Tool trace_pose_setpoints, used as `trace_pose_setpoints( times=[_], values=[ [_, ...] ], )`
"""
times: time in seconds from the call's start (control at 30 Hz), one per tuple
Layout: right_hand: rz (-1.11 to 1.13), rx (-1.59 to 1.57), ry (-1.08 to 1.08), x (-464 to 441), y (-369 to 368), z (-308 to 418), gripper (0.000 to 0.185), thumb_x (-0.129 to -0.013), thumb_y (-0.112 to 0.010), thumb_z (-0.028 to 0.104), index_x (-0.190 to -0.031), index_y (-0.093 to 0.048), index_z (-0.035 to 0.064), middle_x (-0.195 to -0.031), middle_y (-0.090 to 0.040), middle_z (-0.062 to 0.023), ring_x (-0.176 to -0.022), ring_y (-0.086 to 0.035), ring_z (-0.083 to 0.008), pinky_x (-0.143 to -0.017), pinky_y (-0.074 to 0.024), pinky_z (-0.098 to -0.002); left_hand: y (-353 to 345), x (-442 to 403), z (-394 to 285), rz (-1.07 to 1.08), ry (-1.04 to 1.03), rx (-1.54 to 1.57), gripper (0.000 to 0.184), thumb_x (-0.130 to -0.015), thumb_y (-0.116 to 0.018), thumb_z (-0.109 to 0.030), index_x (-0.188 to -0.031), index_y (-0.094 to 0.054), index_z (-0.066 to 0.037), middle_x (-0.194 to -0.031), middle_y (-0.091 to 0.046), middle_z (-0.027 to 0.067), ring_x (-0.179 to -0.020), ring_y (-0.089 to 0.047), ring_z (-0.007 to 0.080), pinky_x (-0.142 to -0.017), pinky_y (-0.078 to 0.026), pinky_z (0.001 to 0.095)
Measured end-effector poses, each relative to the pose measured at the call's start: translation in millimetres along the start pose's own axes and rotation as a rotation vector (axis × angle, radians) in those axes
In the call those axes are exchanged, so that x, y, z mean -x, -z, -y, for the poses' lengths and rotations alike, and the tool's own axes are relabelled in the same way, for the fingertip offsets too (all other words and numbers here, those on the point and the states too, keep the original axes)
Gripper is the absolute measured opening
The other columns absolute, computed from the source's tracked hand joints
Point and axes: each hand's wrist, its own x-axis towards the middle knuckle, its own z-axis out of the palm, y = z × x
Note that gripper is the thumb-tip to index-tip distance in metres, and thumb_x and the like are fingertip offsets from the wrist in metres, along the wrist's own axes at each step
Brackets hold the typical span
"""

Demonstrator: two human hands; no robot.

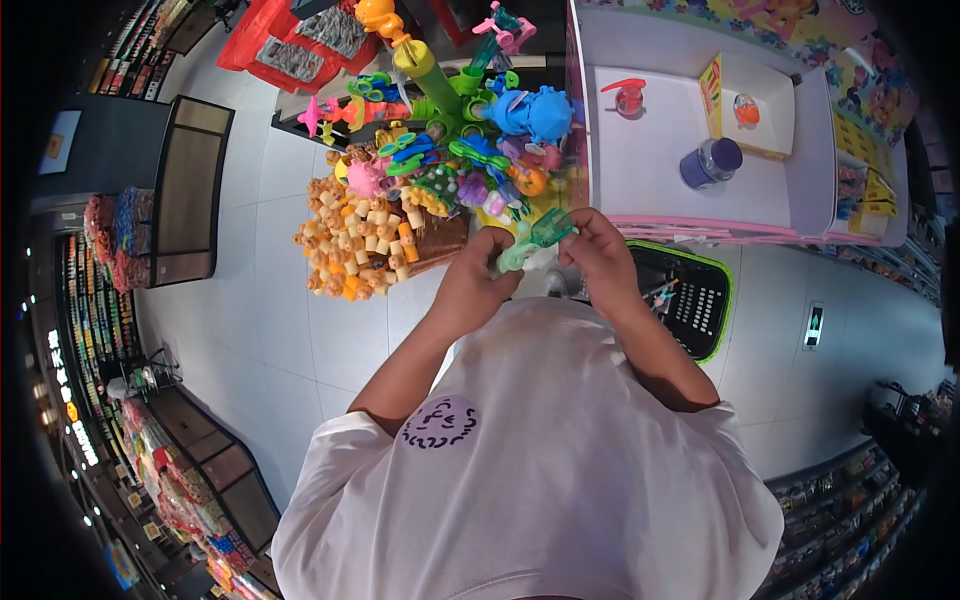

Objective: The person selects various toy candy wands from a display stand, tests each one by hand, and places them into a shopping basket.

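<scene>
Between my hands, in front of my chest, is a small green plastic toy, with a pale green part on the left and a darker see-through part on the right. My left hand pinches the pale end between thumb and fingers. On the darker end, the fingers of my right hand are closed. Just beyond my hands stands a rack of colourful plastic toys, with a blue toy and a yellow tube among them. The toy's exact kind cannot be made out.
Left of the rack is a heap of small orange-and-cream items. A white display shelf at the right bears a purple-lidded jar, a red toy and an open box. A black basket with a green rim is by my right arm.
</scene>
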Motion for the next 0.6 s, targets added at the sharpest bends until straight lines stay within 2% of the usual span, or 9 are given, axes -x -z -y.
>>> trace_pose_setpoints(
  times=[0.13, 0.3, 0.53, 0.6],
  values=[
    [0.006, -0.003, -0.002, -2.8, -0.6, 1.3, 0.011, -0.091, -0.054, 0.006, -0.101, -0.055, 0.002, -0.078, -0.054, -0.0006, -0.071, -0.049, -0.0073, -0.065, -0.0404, -0.0228, -4.5, -2.9, 8.4, -0.024, -0.079, 0.068, 0.038, -0.076, -0.069, -0.007, -0.107, -0.048, -0.004, -0.09, -0.059, 0.0127, -0.081, -0.058, 0.022, -0.072, -0.046, 0.0327],
    [-0.015, 0.009, -0.024, -1.8, -0.1, 2.9, 0.012, -0.092, -0.054, 0.006, -0.103, -0.055, 0.0015, -0.079, -0.054, -0.0006, -0.071, -0.049, -0.0072, -0.065, -0.0406, -0.0228, -2.2, -1.4, 0.1, 0.016, -0.095, -0.081, 0.035, -0.077, -0.07, -0.01, -0.103, -0.046, -0.005, -0.087, -0.059, 0.0137, -0.076, -0.058, 0.0256, -0.069, -0.046, 0.0352],
    [-0.046, 0.042, 0.045, 2.5, 0.8, -2.4, 0.009, -0.091, -0.054, 0.007, -0.099, -0.055, 0.0018, -0.077, -0.054, -0.0007, -0.069, -0.049, -0.0068, -0.065, -0.0409, -0.0224, -2.8, -4.0, 6.9, -0.079, -0.126, -0.076, 0.038, -0.078, -0.072, -0.016, -0.107, -0.051, -0.004, -0.086, -0.06, 0.0126, -0.071, -0.057, 0.0239, -0.067, -0.046, 0.0338],
    [-0.073, 0.029, 0.074, 3.8, 3.3, -2.6, 0.007, -0.091, -0.055, 0.008, -0.097, -0.054, 0.0024, -0.075, -0.053, -0.0004, -0.068, -0.05, -0.0066, -0.064, -0.0408, -0.0219, 0.4, -2.3, 1.0, -0.041, -0.004, -0.083, 0.04, -0.079, -0.073, -0.021, -0.108, -0.053, -0.002, -0.084, -0.06, 0.0118, -0.069, -0.056, 0.0208, -0.065, -0.045, 0.0324]
  ],
)
